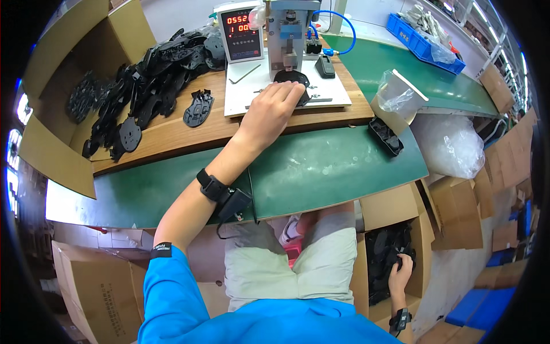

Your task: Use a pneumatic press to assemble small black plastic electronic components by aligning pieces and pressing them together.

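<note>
My left hand (274, 110) reaches forward to the small bench press (286, 40), its fingers closed over a black plastic part (293, 77) under the press head. That part sits on the white base plate (240, 94), and the fingers hide some of it. Low on the right, my right hand (400, 276) is inside a cardboard box (421, 252) of black plastic parts (381, 252). Its fingers are bent around a dark part (404, 255) whose exact shape I cannot make out.
Black molded plates (166, 74) pile up at the left, spilling from an open carton (57, 120). A single plate (199, 108) lies beside the press. A digital counter box (243, 34) stands behind. To the right are a black tray-like part (385, 136) and a blue crate (424, 43).
</note>
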### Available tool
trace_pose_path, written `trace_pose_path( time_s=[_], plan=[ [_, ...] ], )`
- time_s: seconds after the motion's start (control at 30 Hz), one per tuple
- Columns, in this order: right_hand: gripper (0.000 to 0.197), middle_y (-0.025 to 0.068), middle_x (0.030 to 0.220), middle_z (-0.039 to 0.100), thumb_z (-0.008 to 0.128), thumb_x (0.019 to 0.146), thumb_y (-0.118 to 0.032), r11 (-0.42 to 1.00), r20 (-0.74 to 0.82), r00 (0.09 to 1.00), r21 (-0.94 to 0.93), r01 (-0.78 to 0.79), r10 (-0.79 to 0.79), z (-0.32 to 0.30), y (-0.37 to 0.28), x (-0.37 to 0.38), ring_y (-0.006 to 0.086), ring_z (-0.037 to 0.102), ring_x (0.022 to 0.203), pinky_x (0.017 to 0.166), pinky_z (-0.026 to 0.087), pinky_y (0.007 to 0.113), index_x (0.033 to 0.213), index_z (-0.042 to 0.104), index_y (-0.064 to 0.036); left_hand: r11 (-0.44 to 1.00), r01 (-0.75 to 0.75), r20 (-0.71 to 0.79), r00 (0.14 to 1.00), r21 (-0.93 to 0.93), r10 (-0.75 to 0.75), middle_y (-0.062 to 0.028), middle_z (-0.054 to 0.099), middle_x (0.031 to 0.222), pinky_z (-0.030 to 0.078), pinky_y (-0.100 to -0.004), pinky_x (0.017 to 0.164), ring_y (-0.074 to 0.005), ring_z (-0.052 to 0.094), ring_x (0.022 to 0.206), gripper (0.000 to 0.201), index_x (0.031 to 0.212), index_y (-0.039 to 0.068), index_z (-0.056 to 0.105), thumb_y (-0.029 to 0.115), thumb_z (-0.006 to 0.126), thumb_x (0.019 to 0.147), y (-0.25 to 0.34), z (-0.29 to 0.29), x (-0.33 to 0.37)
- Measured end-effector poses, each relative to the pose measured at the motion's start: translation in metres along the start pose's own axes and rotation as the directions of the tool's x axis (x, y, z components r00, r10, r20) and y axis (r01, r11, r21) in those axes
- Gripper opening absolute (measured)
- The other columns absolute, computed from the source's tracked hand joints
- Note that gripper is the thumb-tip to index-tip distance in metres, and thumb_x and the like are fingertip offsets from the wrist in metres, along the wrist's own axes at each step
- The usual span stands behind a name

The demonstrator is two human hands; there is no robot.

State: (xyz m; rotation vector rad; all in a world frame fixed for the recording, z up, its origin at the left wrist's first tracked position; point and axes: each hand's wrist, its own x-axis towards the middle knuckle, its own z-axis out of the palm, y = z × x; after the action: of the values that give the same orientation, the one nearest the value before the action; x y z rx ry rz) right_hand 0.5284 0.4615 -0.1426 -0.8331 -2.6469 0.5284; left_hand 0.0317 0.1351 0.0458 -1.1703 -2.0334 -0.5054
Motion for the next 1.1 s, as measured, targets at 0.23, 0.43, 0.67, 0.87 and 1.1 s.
trace_pose_path(
  time_s=[0.23,0.43,0.67,0.87,1.1],
  plan=[
    [0.033,0.0186,0.121,0.062,0.057,0.090,0.005,0.984,-0.044,0.985,-0.056,-0.169,0.166,0.025,0.071,0.003,0.0391,0.057,0.118,0.107,0.044,0.046,0.122,0.063,0.0007,0.998,-0.058,-0.027,0.998,0.038,0.059,-0.0159,0.070,0.119,0.054,-0.0454,0.105,-0.0343,0.068,0.116,0.034,0.125,0.004,0.057,-0.001,0.060,0.091,0.000,0.005,0.004],
    [0.033,0.0202,0.124,0.062,0.058,0.092,0.002,0.969,-0.027,0.972,-0.076,-0.237,0.235,0.035,0.109,0.002,0.0409,0.057,0.122,0.110,0.043,0.047,0.125,0.063,-0.0007,1.000,0.017,0.019,1.000,-0.001,-0.017,-0.0161,0.067,0.127,0.050,-0.0488,0.112,-0.0336,0.065,0.123,0.039,0.130,0.004,0.058,0.000,0.059,0.092,0.001,0.007,-0.004],
    [0.038,0.0213,0.131,0.059,0.059,0.093,0.001,0.950,0.026,0.955,-0.117,-0.290,0.295,0.044,0.122,0.005,0.0407,0.055,0.127,0.113,0.041,0.047,0.131,0.062,-0.0007,1.000,-0.003,0.054,0.999,-0.012,0.003,-0.0186,0.067,0.131,0.048,-0.0497,0.114,-0.0360,0.063,0.127,0.039,0.129,0.003,0.060,-0.001,0.060,0.090,-0.005,0.004,-0.006],
    [0.048,0.0235,0.140,0.056,0.061,0.089,0.000,0.954,0.115,0.962,-0.205,-0.219,0.246,0.052,0.153,-0.013,0.0431,0.049,0.134,0.118,0.036,0.050,0.137,0.060,-0.0021,0.999,-0.002,0.023,1.000,-0.038,0.003,-0.0206,0.069,0.130,0.051,-0.0483,0.112,-0.0408,0.065,0.123,0.052,0.131,0.002,0.059,-0.012,0.059,0.081,-0.001,0.003,-0.006],
    [0.029,0.0175,0.125,0.066,0.055,0.088,0.006,0.997,-0.077,0.996,0.053,0.050,-0.046,0.046,0.011,0.037,0.0381,0.056,0.123,0.109,0.043,0.047,0.113,0.068,-0.0033,0.995,0.042,0.035,0.999,-0.093,-0.039,-0.0224,0.067,0.128,0.051,-0.0470,0.109,-0.0415,0.061,0.127,0.054,0.136,0.002,0.057,-0.010,0.062,0.084,-0.004,0.000,-0.014]
  ],
)
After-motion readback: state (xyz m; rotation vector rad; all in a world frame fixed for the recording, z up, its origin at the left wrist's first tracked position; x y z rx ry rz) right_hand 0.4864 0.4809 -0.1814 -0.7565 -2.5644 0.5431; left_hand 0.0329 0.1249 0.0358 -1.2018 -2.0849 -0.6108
